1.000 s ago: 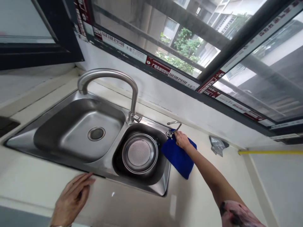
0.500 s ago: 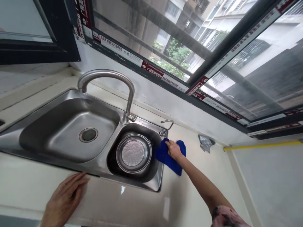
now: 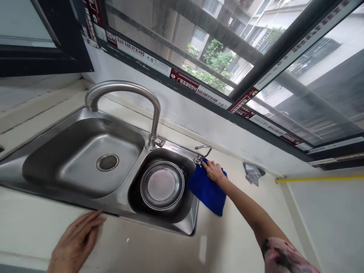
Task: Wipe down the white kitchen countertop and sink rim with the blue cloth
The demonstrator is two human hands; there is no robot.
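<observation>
My right hand (image 3: 213, 170) presses on a blue cloth (image 3: 209, 189), which lies over the right rim of the steel sink (image 3: 123, 203) and onto the counter. Its fingertips are beside the base of a small thin tap (image 3: 205, 152). My left hand (image 3: 78, 239) rests at the front edge of the sink, fingers stretched out, holding nothing. A round metal strainer pan (image 3: 162, 185) sits in the smaller right basin. The left basin (image 3: 85, 155) shows only its drain.
A large curved faucet (image 3: 127, 88) rises behind the basins. On the counter to the right lies a crumpled grey plastic bag (image 3: 253, 174). A yellow pipe (image 3: 318, 179) runs along the right wall. Framed windows (image 3: 182, 81) stand behind the counter.
My right hand has moved slightly up towards the small tap, and the cloth now lies flatter and more spread out. My left hand is nearly where it was. The view has shifted a little.
</observation>
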